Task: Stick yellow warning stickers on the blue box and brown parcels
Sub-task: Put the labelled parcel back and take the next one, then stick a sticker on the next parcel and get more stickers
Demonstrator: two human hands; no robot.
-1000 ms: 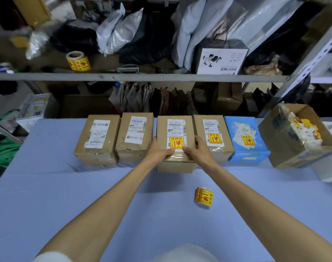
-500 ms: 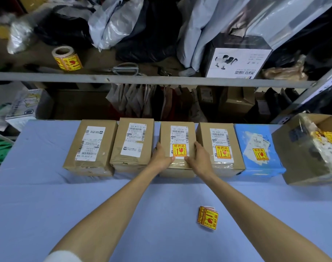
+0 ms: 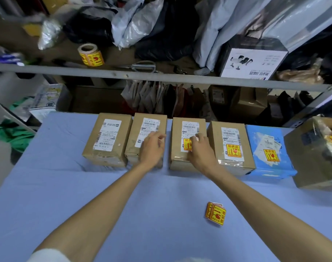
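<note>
Head view. Five packages stand in a row along the far edge of the blue table [image 3: 66,186]. From my right: the blue box [image 3: 256,140] carries a yellow warning sticker [image 3: 271,155]. The brown parcel beside it [image 3: 214,140] carries one too [image 3: 234,150]. The middle brown parcel [image 3: 178,148] shows a third sticker [image 3: 186,144], partly covered by my right hand [image 3: 198,150]. The second parcel from my left [image 3: 135,148] and the leftmost parcel [image 3: 107,140] show only white shipping labels. By my judgement three of five are done and two brown parcels remain.

A small stack of loose stickers [image 3: 215,215] lies on the table near my right forearm, well apart from the row. A sticker roll [image 3: 90,54] stands on the shelf behind.

Grip: my right hand lies over the middle parcel's top with the fingers [image 3: 196,138] loosely bent at the sticker. It pinches nothing, and motion blur hides whether the tips press down. My left hand [image 3: 152,148] is over the second parcel, fingers relaxed and slightly spread, holding nothing. I cannot tell whether it touches the label or hovers just above it.
</note>
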